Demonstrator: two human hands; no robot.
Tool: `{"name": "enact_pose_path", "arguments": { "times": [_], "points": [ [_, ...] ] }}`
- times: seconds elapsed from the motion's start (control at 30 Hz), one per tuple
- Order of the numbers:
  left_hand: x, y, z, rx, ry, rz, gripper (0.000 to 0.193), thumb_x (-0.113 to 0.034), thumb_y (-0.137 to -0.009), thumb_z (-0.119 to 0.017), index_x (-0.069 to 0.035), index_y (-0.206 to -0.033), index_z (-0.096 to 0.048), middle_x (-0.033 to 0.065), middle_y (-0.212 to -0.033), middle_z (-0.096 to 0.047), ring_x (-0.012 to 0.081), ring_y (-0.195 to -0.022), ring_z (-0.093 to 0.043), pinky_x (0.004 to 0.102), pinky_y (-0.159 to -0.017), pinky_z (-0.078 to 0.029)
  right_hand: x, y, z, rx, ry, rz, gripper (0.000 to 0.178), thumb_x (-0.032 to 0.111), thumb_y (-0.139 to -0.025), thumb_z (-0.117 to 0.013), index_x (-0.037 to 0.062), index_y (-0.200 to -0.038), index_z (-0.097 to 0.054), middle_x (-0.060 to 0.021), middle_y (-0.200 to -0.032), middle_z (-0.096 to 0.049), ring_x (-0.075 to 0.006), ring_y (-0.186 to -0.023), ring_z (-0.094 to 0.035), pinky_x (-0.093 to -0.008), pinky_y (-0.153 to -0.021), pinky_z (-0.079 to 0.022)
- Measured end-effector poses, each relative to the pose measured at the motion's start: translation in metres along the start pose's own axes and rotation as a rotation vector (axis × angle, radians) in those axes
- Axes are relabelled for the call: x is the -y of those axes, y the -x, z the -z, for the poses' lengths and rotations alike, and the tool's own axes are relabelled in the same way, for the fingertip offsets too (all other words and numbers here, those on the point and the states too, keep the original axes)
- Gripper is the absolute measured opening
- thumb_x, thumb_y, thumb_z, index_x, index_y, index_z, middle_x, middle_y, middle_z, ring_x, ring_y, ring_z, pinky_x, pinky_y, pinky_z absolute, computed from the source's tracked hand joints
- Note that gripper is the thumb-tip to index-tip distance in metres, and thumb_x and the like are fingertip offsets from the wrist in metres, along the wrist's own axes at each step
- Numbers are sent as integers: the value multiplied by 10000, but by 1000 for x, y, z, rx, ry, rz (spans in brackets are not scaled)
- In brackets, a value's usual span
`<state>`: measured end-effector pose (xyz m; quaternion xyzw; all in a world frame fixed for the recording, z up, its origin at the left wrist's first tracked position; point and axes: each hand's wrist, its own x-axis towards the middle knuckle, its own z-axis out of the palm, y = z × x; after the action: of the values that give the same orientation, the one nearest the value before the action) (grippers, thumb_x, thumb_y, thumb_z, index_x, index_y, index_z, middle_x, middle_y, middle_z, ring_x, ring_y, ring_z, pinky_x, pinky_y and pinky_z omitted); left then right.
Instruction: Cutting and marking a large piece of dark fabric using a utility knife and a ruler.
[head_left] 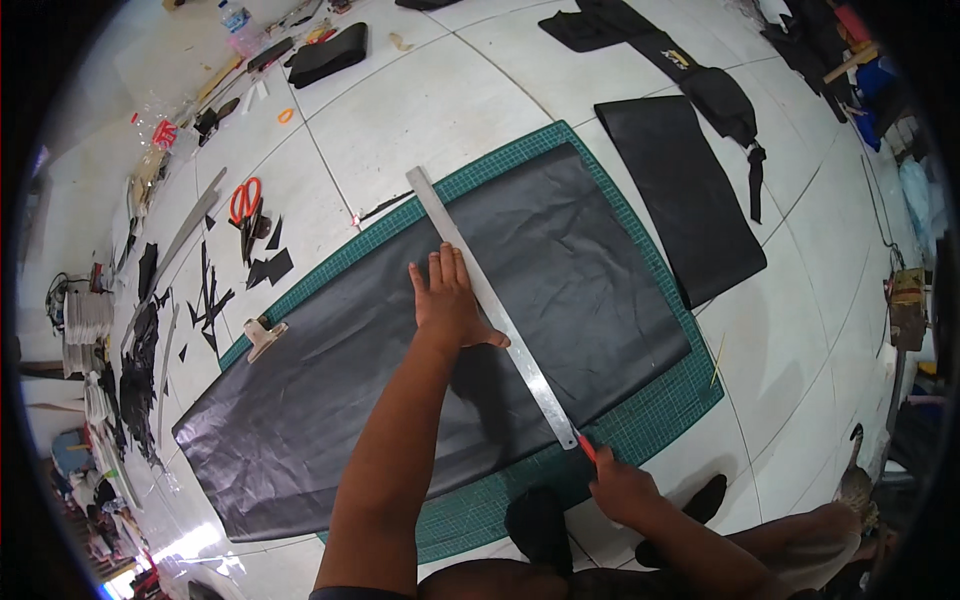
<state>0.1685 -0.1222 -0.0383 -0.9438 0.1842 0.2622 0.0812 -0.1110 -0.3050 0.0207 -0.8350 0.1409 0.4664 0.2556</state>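
A long steel ruler (530, 372) lies slantwise across a black sheet (320, 400) that looks like leatherette. Flat on the sheet and against the ruler's left edge rests my left hand (448, 300), its fingers spread. My right hand (622, 488) is closed round a red utility knife (586, 446), whose tip is at the ruler's near end, by the sheet's near edge. Beneath the sheet is a green cutting mat (470, 525). A metal bulldog clip (264, 337) sits at the far left edge of the sheet and mat.
Orange-handled scissors (246, 208) lie among black offcuts (268, 267) on the tiled floor to the left. Right of the mat lies a folded black piece (685, 200), with a black strap-like item (715, 95) beyond it. My dark-covered foot (540, 525) is at the mat's near edge.
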Motion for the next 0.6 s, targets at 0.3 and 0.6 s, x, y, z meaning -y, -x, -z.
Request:
{"name": "enact_pose_path", "arguments": {
  "times": [0.3, 0.6],
  "points": [
    [2, 3, -7, -20, 35, -4, 1629, -744, -341, -854, 85, -1523, -101, 246, -1605, -134, 385, -1496, -150, 625, -1168, -134, -20, 33, 1, -52, -39, 25, 284, 190, -921, -521, 7, -1116, -426, -278, -960, -674, -459, -924, -666, -560, -822, -504],
    [-2, -3, 1, 10, 34, 19, 1600, -731, -388, -853, 75, -1533, -79, 224, -1625, -77, 367, -1511, -94, 652, -1151, -141, -74, -81, 11, -798, -1645, -114, 330, 119, -864, -733, 121, -1025, -444, -13, -873, -545, -120, -695, -539, -298, -559, -499]
  ]
}}
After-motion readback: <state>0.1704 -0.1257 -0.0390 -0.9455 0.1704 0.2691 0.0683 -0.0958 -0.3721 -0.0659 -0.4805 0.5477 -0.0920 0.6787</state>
